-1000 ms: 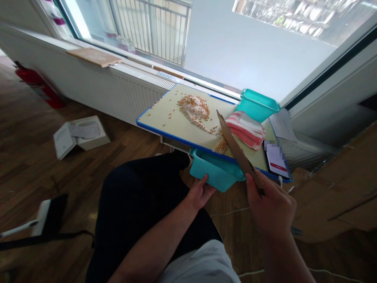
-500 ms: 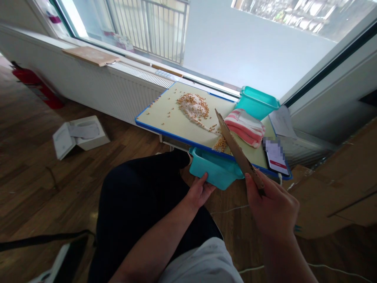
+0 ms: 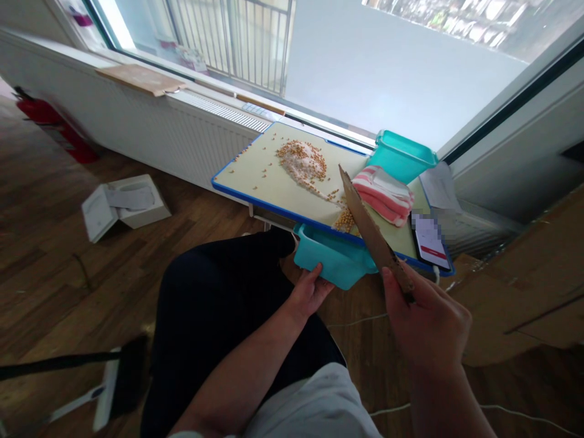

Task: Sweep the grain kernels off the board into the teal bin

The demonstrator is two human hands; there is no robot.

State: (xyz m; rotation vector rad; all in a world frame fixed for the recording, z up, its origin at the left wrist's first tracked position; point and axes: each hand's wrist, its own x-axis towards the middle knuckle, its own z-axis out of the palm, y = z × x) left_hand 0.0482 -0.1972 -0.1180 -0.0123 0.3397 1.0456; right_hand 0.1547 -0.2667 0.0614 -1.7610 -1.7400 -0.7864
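My right hand (image 3: 426,325) grips a strip of brown cardboard (image 3: 365,222) that slants up onto the blue-edged tray table (image 3: 269,182). Its edge rests against a small heap of yellow beans (image 3: 344,220) at the table's near edge. My left hand (image 3: 310,292) holds a teal plastic tub (image 3: 333,261) from below, just under that edge. More beans mixed with white grains (image 3: 305,164) lie in a pile at the middle of the table, with loose beans scattered to the left.
A pink-and-white striped cloth (image 3: 383,194), a second teal tub (image 3: 401,158) and a phone (image 3: 429,243) occupy the table's right side. A white radiator (image 3: 150,134) runs under the window. An open white box (image 3: 123,204) lies on the wooden floor. Cardboard sheets (image 3: 524,286) lie at right.
The view has shifted slightly. Both hands, the cardboard and the tub stay in nearly the same place; the bean heap sits at the table's edge as before.
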